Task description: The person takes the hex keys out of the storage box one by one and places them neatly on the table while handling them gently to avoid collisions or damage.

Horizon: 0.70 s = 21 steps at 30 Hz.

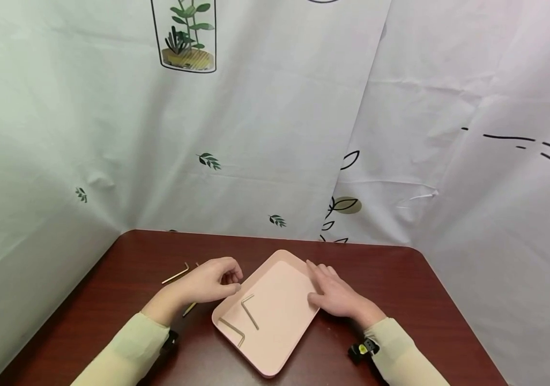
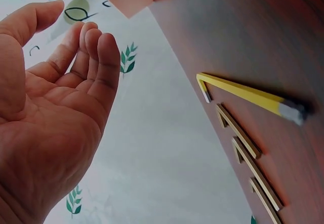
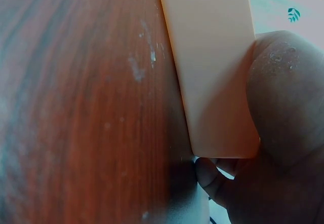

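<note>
A pale pink tray (image 1: 284, 300) lies turned at an angle on the table. Two L-shaped hex keys, one (image 1: 250, 315) and another (image 1: 231, 327), rest in its near left part. My right hand (image 1: 335, 294) grips the tray's right side, thumb over the rim and fingers outside; the right wrist view shows the thumb against the tray wall (image 3: 212, 72). By the left rim hovers my left hand (image 1: 209, 281), its fingers loosely bent around nothing. Beneath and beyond it on the table are a yellow hex key (image 2: 243, 91) and several brass-coloured hex keys (image 2: 255, 173), partly hidden in the head view.
The dark reddish-brown table (image 1: 376, 273) has rounded far corners. White printed cloth (image 1: 265, 134) hangs behind it and along both sides. A small black device (image 1: 363, 349) is strapped at the right wrist.
</note>
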Available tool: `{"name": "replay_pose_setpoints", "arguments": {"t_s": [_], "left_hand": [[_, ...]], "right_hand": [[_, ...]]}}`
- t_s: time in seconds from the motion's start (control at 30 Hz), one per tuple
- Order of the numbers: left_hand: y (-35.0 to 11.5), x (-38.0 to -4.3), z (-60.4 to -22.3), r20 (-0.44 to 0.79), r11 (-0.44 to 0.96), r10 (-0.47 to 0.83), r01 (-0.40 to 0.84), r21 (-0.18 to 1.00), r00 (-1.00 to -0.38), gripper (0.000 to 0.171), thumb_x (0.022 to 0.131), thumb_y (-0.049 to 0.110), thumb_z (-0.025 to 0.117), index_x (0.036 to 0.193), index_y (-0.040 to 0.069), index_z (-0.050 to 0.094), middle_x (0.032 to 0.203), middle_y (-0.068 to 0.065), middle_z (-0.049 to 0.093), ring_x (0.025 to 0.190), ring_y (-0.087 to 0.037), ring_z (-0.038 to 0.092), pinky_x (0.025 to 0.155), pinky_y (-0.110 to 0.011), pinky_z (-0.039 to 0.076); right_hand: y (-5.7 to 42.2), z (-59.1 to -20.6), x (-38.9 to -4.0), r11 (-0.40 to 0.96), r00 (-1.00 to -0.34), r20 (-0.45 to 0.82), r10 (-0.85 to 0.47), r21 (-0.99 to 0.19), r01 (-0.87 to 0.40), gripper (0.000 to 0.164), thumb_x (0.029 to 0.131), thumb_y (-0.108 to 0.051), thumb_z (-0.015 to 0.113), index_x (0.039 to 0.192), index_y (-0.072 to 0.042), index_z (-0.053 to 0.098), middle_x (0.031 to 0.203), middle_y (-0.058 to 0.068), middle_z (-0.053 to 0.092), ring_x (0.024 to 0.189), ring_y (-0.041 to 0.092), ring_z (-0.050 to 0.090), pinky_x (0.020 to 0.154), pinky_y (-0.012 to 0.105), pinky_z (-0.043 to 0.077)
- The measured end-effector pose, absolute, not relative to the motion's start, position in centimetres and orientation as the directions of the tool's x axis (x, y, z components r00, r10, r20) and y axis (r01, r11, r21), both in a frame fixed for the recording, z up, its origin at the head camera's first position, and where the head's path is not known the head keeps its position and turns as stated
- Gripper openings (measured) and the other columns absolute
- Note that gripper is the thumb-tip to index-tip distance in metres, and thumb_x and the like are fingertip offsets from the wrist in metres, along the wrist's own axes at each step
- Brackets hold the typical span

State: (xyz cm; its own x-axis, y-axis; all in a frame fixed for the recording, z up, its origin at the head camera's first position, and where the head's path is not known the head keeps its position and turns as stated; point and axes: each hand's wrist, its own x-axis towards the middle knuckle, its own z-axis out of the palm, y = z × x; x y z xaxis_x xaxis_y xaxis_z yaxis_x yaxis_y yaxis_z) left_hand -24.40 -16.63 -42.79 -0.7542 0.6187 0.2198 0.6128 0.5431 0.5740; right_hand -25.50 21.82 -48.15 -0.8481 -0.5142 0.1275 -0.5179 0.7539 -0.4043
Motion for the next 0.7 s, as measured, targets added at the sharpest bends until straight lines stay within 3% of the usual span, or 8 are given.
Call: {"name": "replay_pose_setpoints", "arguments": {"t_s": [0.17,0.4,0.7], "left_hand": [[-16.2,-24.1,-42.6,0.244,0.527,0.644,0.652,0.545,-0.725,0.009,0.096,0.012,0.078,0.102,0.013,0.071,0.093,0.010,0.065,0.085,-0.005,0.063,0.078,-0.029,0.056],[-15.4,-23.5,-42.3,0.223,0.527,0.662,0.657,0.540,-0.715,0.007,0.099,0.012,0.076,0.103,0.013,0.071,0.092,0.011,0.062,0.084,-0.012,0.064,0.077,-0.027,0.054],[-14.3,-22.9,-42.5,0.233,0.495,0.696,0.688,0.530,-0.679,0.008,0.096,0.014,0.077,0.100,0.011,0.070,0.091,0.008,0.063,0.083,-0.006,0.061,0.075,-0.025,0.053]], "right_hand": [[21.8,-48.0,-25.5,0.753,-0.849,0.118,-0.516,-0.411,-0.515,0.087,0.095,-0.023,0.066,0.171,0.002,0.034,0.135,0.015,0.056,0.123,0.031,0.048,0.107,0.051,0.045],[21.8,-48.0,-25.5,0.754,-0.844,0.134,-0.520,-0.392,-0.527,0.087,0.093,-0.023,0.066,0.170,0.003,0.035,0.119,0.006,0.053,0.112,0.025,0.045,0.100,0.047,0.046],[21.8,-48.0,-25.5,0.756,-0.848,0.120,-0.516,-0.401,-0.517,0.087,0.093,-0.023,0.067,0.170,0.003,0.035,0.123,0.008,0.054,0.115,0.026,0.046,0.102,0.048,0.045]]}}
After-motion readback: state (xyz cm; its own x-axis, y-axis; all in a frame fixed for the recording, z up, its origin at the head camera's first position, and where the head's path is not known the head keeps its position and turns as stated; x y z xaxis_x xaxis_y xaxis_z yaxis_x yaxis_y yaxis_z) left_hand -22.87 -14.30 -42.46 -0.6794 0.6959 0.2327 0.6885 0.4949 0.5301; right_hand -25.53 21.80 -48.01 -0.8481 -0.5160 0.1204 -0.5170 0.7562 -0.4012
